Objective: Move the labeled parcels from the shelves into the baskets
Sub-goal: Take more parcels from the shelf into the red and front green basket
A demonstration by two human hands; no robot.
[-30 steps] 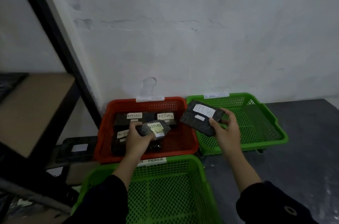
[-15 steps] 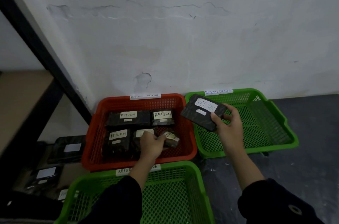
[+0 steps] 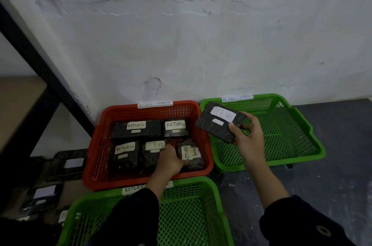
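Note:
A red basket (image 3: 112, 181) marked "RETURN OVERDUE" holds several black parcels with "RETURN" labels, among them a long parcel (image 3: 136, 129) at the back left. My left hand (image 3: 169, 162) reaches into the basket's front right corner. Its fingers curl on the near edge of a small parcel (image 3: 191, 155) that lies on the basket floor. My right hand (image 3: 247, 141) grips a flat black parcel (image 3: 218, 124) labelled "RETURN". It hangs tilted in the air over the wall between the red basket and the right green basket (image 3: 298, 122), which has nothing in it.
A second green basket (image 3: 191, 215) stands nearest to me, under my left arm. At the left are a black shelf post (image 3: 40, 64), a brown shelf board (image 3: 18, 104) and more labelled parcels (image 3: 72, 163) on a lower level. Grey floor (image 3: 342, 165) lies at the right.
My left hand has lowered the small parcel from above the red basket onto its floor at the front right. My right hand keeps its parcel in about the same place.

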